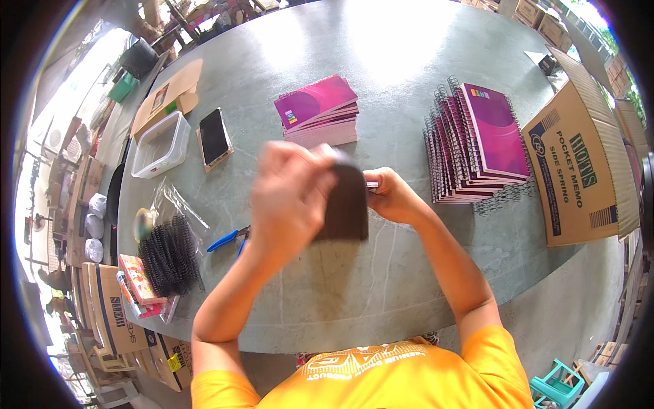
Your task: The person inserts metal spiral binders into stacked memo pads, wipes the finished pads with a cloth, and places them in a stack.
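Note:
In front of my chest, my right hand (395,198) grips a small memo pad (346,208) with its dark back side showing; a strip of its edge shows by my thumb. My left hand (289,191), blurred by motion, has its fingers curled in at the pad's left side. What those fingers pinch is hidden. Beyond my hands lies a stack of loose purple memo pads (317,109). To the right stand piled spiral-bound purple memo books (497,129) with black coils. Blue-handled pliers (223,240) rest left of my left forearm.
A bundle of black spiral coils (170,255) lies at the left edge near a tape roll (144,223) and a red packet (141,279). Farther left are a clear plastic tub (161,146), a phone (215,136) and flattened cardboard (165,95). An open carton (569,170) stands right.

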Demonstrator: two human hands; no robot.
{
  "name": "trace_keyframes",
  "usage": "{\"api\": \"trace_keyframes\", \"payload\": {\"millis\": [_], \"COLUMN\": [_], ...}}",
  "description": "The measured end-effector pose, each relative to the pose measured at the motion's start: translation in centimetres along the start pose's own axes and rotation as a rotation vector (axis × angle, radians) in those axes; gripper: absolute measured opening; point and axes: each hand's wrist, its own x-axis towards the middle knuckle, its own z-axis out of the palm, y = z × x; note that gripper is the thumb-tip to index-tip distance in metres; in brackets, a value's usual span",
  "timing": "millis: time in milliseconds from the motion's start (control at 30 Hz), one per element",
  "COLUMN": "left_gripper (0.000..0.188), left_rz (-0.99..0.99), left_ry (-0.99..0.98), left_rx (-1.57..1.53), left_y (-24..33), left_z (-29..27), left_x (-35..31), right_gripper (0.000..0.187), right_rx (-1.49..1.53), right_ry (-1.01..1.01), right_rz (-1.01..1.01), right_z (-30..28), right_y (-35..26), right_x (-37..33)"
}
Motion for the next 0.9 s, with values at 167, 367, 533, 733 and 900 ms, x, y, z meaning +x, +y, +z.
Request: {"api": "trace_keyframes", "payload": {"millis": [167, 367, 533, 733, 900], "left_gripper": [0.025, 0.021, 0.016, 0.015, 0.014], "left_rz": [-0.166, 0.093, -0.040, 0.010, 0.067], "left_ry": [-0.412, -0.071, -0.360, -0.451, -0.376], "left_rx": [-0.329, 0.208, 0.112, -0.049, -0.117], "left_y": [3.1, 1.1, -1.4, -0.5, -0.1], "left_z": [2.5, 0.9, 0.8, 2.4, 4.1], "left_x": [-8.1, -1.2, -0.5, 0.4, 0.1], "right_gripper": [0.028, 0.032, 0.027, 0.019, 0.016], "right_rx": [0.129, 0.243, -0.021, 0.147, -0.102], "right_ry": [0.034, 0.048, 0.137, 0.201, 0.194], "right_rz": [-0.043, -0.214, 0.007, -0.051, -0.020], "right_z": [0.7, 0.6, 0.0, 0.1, -0.2], "right_y": [-0.8, -0.7, -0.6, 0.7, 0.2], "right_x": [0.5, -0.2, -1.3, -1.7, -2.0]}}
